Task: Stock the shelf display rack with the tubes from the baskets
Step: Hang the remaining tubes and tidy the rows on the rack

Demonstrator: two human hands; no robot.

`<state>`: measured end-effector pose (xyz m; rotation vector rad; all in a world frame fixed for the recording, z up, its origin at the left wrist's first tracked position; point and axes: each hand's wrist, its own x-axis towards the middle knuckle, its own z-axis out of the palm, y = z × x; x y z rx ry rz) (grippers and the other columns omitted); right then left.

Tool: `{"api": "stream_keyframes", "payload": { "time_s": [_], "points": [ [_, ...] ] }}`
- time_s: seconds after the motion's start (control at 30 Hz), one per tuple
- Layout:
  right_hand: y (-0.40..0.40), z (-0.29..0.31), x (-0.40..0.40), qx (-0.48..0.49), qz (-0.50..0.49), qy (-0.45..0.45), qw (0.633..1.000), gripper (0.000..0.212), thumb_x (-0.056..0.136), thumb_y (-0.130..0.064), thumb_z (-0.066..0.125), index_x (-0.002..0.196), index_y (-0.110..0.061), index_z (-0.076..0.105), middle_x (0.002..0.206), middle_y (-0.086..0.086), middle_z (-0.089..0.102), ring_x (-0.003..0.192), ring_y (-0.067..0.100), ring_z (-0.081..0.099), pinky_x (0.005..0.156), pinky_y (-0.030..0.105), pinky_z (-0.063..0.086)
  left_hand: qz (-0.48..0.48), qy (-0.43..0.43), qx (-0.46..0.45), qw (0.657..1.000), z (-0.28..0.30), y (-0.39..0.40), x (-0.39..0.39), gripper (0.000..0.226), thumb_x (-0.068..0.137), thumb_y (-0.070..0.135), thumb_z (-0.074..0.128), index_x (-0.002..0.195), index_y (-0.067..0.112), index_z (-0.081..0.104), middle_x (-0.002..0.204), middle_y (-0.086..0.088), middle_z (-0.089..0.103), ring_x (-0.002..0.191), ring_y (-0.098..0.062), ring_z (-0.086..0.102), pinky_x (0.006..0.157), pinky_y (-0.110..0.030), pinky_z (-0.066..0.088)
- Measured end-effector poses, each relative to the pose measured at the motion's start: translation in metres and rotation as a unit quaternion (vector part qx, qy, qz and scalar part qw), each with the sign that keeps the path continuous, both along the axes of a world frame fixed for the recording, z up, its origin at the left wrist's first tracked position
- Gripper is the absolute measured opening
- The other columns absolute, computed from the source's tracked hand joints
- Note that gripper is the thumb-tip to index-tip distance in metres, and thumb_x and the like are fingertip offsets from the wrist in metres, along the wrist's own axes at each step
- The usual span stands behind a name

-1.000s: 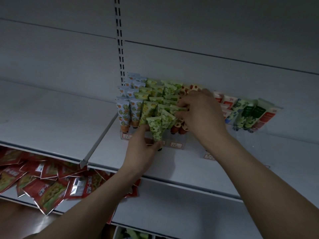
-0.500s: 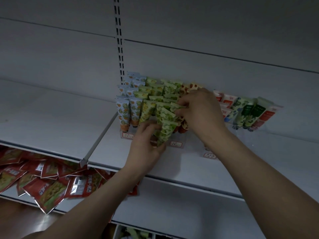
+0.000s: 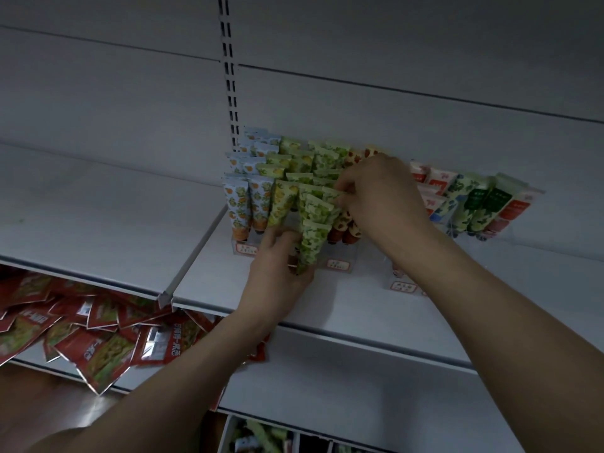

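A clear tiered display rack [image 3: 340, 261] stands on the white shelf [image 3: 359, 308] against the back wall, packed with rows of tubes: orange-print, yellow-green, green and red ones. My left hand [image 3: 277, 273] grips the lower end of a green leaf-print tube [image 3: 310, 246] at the rack's front row. My right hand [image 3: 379, 197] pinches the flat top edge of another green tube [image 3: 322, 206] just above it. A second rack section [image 3: 474, 204] to the right holds red, white and dark green tubes.
Red snack packets [image 3: 81, 335] lie piled on the lower shelf at the left. A slotted upright [image 3: 228, 76] runs up the back wall. A basket with more tubes [image 3: 261, 439] shows at the bottom edge. The shelf section at the left [image 3: 98, 223] is bare.
The green tube in my left hand has gone from tilted in front of the rack to nearly upright in the front row. My right hand has shifted slightly up onto the tube tops.
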<state>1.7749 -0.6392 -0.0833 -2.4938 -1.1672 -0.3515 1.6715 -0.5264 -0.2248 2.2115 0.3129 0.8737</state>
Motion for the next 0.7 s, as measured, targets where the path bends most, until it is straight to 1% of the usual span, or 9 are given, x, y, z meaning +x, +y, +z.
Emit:
{"api": "stream_keyframes", "payload": {
  "time_s": [0.1, 0.2, 0.27, 0.4, 0.5, 0.57, 0.63, 0.7],
  "points": [
    [0.001, -0.003, -0.003, 0.017, 0.016, -0.013, 1.0, 0.011, 0.085, -0.012, 0.068, 0.091, -0.014, 0.077, 0.093, 0.007, 0.071, 0.09, 0.024, 0.063, 0.077, 0.034, 0.05, -0.032, -0.031, 0.022, 0.999, 0.001, -0.001, -0.002, 0.037, 0.077, 0.015, 0.076, 0.112, 0.015, 0.064, 0.127, -0.007, 0.047, 0.098, -0.026, 0.062, 0.075, -0.039, 0.058],
    [0.001, -0.008, -0.004, 0.029, 0.019, -0.023, 0.999, 0.012, 0.084, -0.009, 0.068, 0.089, -0.014, 0.077, 0.092, 0.009, 0.071, 0.091, 0.027, 0.062, 0.077, 0.036, 0.049, -0.039, -0.042, 0.028, 0.998, 0.003, -0.004, 0.001, 0.039, 0.077, 0.015, 0.076, 0.115, 0.017, 0.066, 0.13, -0.009, 0.046, 0.106, -0.026, 0.061, 0.079, -0.037, 0.058],
    [0.0, -0.008, -0.004, 0.034, 0.017, -0.019, 0.999, 0.014, 0.084, -0.007, 0.066, 0.089, -0.013, 0.077, 0.092, 0.009, 0.072, 0.09, 0.027, 0.063, 0.078, 0.037, 0.051, -0.035, -0.04, 0.026, 0.998, 0.004, -0.005, 0.004, 0.041, 0.076, 0.018, 0.073, 0.116, 0.017, 0.067, 0.128, -0.009, 0.046, 0.106, -0.027, 0.061, 0.078, -0.04, 0.058],
    [0.001, -0.005, -0.001, 0.018, 0.013, -0.002, 1.0, 0.013, 0.085, -0.011, 0.068, 0.094, -0.014, 0.076, 0.098, 0.008, 0.071, 0.093, 0.025, 0.064, 0.078, 0.035, 0.051, -0.017, -0.033, 0.023, 0.999, 0.003, -0.006, 0.004, 0.042, 0.074, 0.022, 0.07, 0.115, 0.013, 0.068, 0.126, -0.011, 0.048, 0.101, -0.029, 0.062, 0.078, -0.041, 0.058],
    [0.004, -0.003, 0.005, -0.009, 0.011, 0.01, 1.0, 0.011, 0.084, -0.013, 0.069, 0.092, -0.017, 0.075, 0.095, 0.006, 0.071, 0.087, 0.021, 0.063, 0.073, 0.031, 0.05, -0.001, -0.025, 0.015, 1.0, 0.001, -0.003, 0.003, 0.042, 0.074, 0.017, 0.076, 0.115, 0.01, 0.066, 0.128, -0.009, 0.048, 0.095, -0.03, 0.064, 0.076, -0.041, 0.058],
    [0.006, -0.003, 0.008, -0.017, 0.011, 0.009, 1.0, 0.011, 0.083, -0.013, 0.069, 0.091, -0.018, 0.074, 0.096, 0.005, 0.07, 0.088, 0.021, 0.063, 0.072, 0.03, 0.05, 0.005, -0.017, 0.012, 1.0, 0.001, -0.001, 0.003, 0.042, 0.074, 0.011, 0.079, 0.114, 0.009, 0.066, 0.127, -0.008, 0.048, 0.098, -0.028, 0.063, 0.077, -0.041, 0.058],
    [0.008, -0.003, 0.01, -0.029, 0.008, 0.006, 1.0, 0.011, 0.084, -0.013, 0.069, 0.091, -0.019, 0.073, 0.099, 0.005, 0.069, 0.091, 0.022, 0.062, 0.076, 0.03, 0.051, 0.004, -0.015, 0.008, 1.0, 0.002, 0.0, 0.003, 0.041, 0.075, 0.01, 0.08, 0.113, 0.008, 0.066, 0.126, -0.005, 0.048, 0.102, -0.023, 0.06, 0.078, -0.04, 0.058],
    [0.01, -0.002, 0.012, -0.045, 0.008, 0.013, 0.999, 0.011, 0.084, -0.012, 0.068, 0.093, -0.017, 0.073, 0.101, 0.005, 0.068, 0.091, 0.021, 0.062, 0.076, 0.028, 0.05, 0.004, -0.012, 0.007, 1.0, 0.002, 0.001, 0.002, 0.04, 0.075, 0.011, 0.08, 0.113, 0.007, 0.065, 0.126, -0.004, 0.049, 0.105, -0.02, 0.059, 0.079, -0.039, 0.058]
  ]
}}
